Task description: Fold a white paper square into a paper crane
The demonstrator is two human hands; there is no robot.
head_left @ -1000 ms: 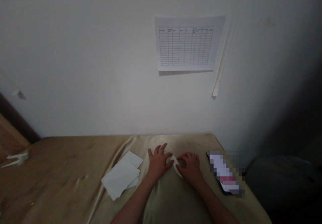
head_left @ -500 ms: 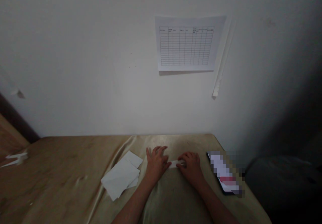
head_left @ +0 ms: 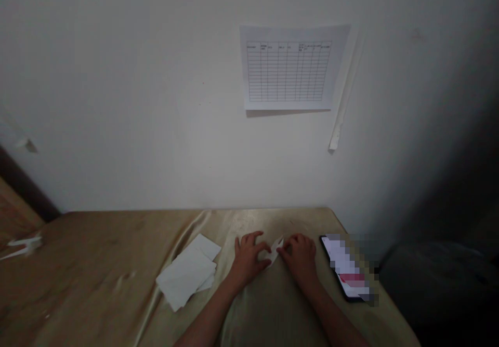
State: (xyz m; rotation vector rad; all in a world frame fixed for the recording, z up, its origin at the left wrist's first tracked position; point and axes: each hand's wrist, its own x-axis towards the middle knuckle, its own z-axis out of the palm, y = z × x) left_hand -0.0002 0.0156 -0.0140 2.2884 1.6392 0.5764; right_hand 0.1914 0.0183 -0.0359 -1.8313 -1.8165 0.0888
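A small folded piece of white paper (head_left: 275,252) is between my two hands, just above or on the cloth-covered table; it slants up to the right. My left hand (head_left: 250,255) is at its left edge, thumb and index finger curved around that side, the other fingers raised and spread. On the right edge of the paper, the thumb and fingers of my right hand (head_left: 301,256) are pinched together. Part of the paper is hidden behind the fingers. Left of my left hand lies a loose stack of white paper sheets (head_left: 186,275).
A phone (head_left: 346,271) with its screen lit, partly pixelated, lies near the table's right edge. White scraps (head_left: 25,245) are at the far left of the brown cloth (head_left: 93,274). A printed table sheet (head_left: 288,71) hangs on the wall, beside a white strip (head_left: 343,110).
The folded paper has turned from lying level to slanting up to the right. My left hand has shifted slightly right, and my right hand has moved a little right too.
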